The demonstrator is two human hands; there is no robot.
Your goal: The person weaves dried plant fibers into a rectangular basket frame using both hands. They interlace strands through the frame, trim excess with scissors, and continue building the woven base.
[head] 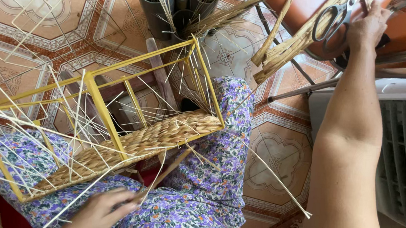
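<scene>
Below us patterned floor tiles (277,155), dark pots (173,8) stuffed with dry straw, a white slatted crate (405,146) beside us, our purple floral trousers (204,212)

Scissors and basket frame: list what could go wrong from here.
1. The right hand reaches far out to the scissors on the orange seat; grabbed blind, the blades could nick fingers.
2. The yellow basket frame rests on the lap with only the left hand near it; it may tip or slide.
3. Loose straw ends stick out and could snag or snap.
</scene>
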